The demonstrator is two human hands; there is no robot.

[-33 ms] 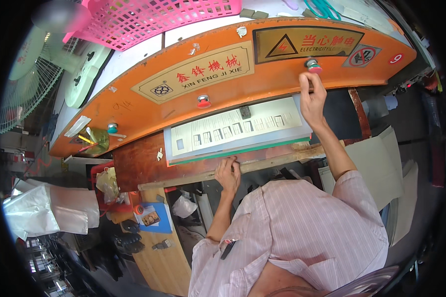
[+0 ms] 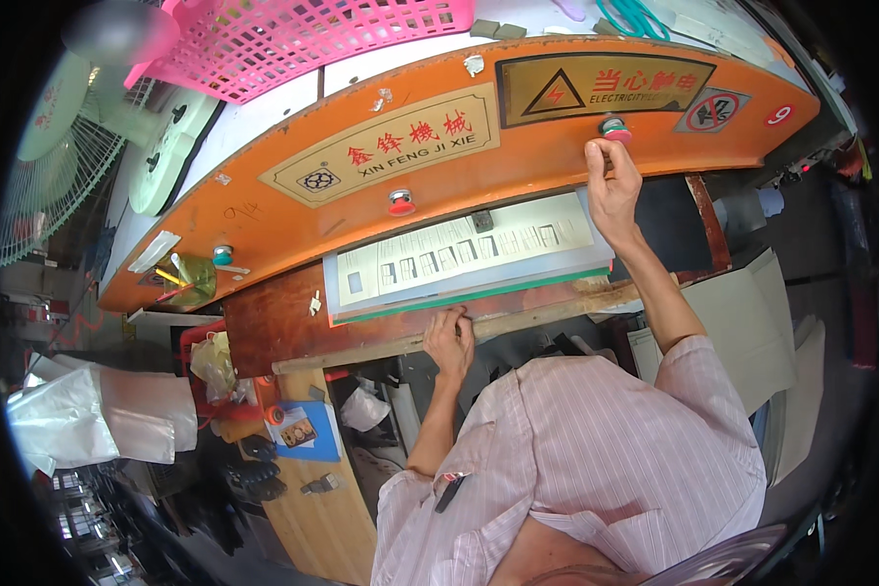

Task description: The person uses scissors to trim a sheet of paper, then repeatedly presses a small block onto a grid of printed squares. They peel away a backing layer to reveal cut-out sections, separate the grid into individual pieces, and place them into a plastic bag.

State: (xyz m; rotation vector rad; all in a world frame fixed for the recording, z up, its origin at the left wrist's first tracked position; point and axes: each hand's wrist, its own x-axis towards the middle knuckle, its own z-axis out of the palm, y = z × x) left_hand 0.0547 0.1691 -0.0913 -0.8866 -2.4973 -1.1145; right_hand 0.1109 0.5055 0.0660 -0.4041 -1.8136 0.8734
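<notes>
A pale wooden table (image 2: 314, 513) stands at lower left.

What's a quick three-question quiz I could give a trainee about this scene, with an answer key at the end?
1. Which hand is nearest the red button beneath the gold plate?
2. True or false: the pink basket sits beyond the orange panel.
3. What lies on the printed sheet? A, a coin; B, a dark block; C, a pair of scissors.

Key: 1, the right hand; 2, true; 3, B.
</notes>
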